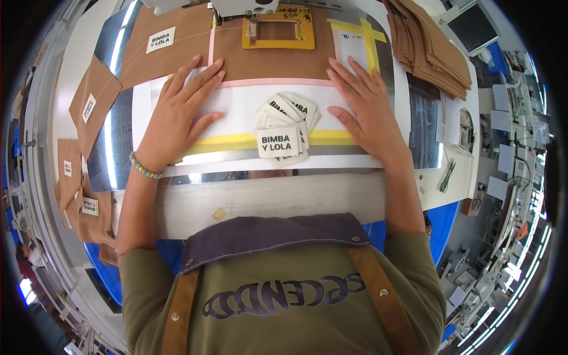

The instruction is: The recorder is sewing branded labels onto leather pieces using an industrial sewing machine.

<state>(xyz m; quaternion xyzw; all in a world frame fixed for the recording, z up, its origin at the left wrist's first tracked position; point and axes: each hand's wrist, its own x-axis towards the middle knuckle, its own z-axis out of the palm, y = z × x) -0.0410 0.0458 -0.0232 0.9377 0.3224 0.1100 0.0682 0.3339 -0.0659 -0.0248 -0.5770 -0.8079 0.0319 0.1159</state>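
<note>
My left hand (184,106) lies spread on the left part of a brown panel (278,65) and the white sheet (219,106) below it. My right hand (364,106) rests with fingers apart at the panel's right, over a yellow-taped white slip (350,47). A yellow rectangular frame (307,38) sits on the panel, under a machine head (239,9). Between my hands, a loose heap of cream printed labels (278,142) overlaps a yellow tape strip (219,139). Another brown piece (148,56) with a white label lies at upper left.
Brown pieces with labels (89,118) lie along the left. A stack of brown pieces (429,53) is at upper right, near a monitor (470,29). Small snips (447,177) lie right of the metal plate (423,148). The table edge (272,195) is before my apron.
</note>
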